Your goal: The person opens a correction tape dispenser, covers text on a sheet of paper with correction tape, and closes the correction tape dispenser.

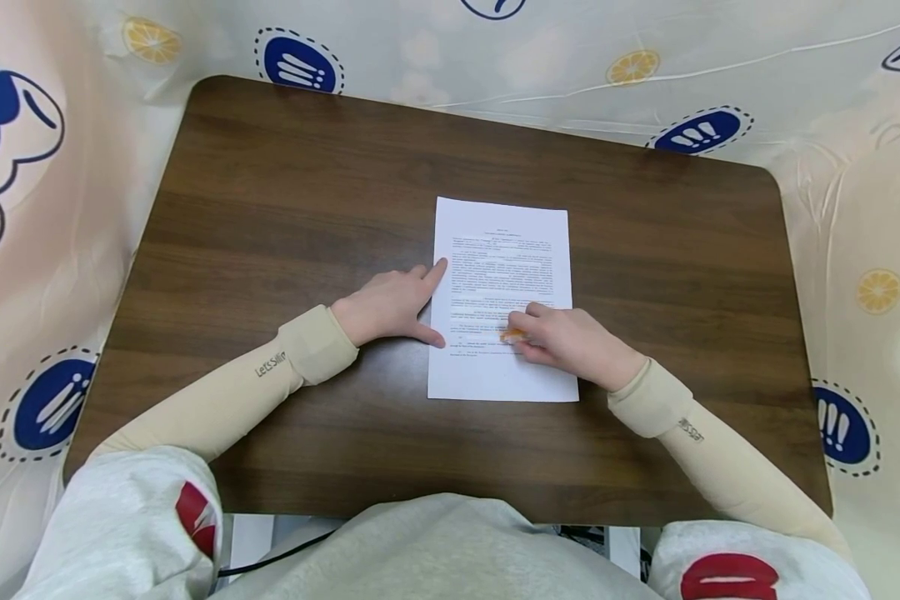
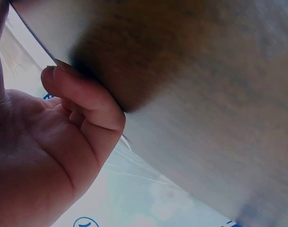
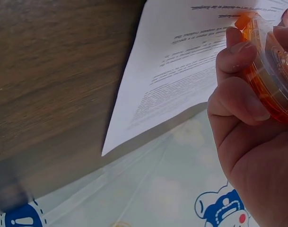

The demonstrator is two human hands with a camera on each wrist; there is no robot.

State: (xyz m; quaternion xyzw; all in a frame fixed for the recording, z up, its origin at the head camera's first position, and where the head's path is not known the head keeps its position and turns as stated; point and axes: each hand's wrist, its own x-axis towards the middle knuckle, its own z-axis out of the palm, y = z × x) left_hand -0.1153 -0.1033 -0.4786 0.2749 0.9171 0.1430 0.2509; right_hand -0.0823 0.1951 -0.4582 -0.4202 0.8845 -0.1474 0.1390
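A printed sheet of paper (image 1: 495, 379) lies on the brown table, its lines of text running across the upper and middle part. At its left edge my left hand (image 1: 392, 305) rests with thumb and index finger spread, both tips touching the margin. In the left wrist view its other fingers (image 2: 87, 97) bend in by the tabletop. My right hand (image 1: 570, 340) grips an orange see-through correction tape (image 3: 267, 64) between thumb and fingers. The tape's tip (image 3: 243, 20) is down at the lower lines of text, as the right wrist view shows.
The dark wood table (image 1: 285, 183) has rounded corners and extends on both sides of the sheet. A pale patterned curtain (image 1: 555, 58) hangs round its back and sides. At the front edge is the person's grey top (image 1: 450, 550), with a black cable (image 1: 277, 554) beside it.
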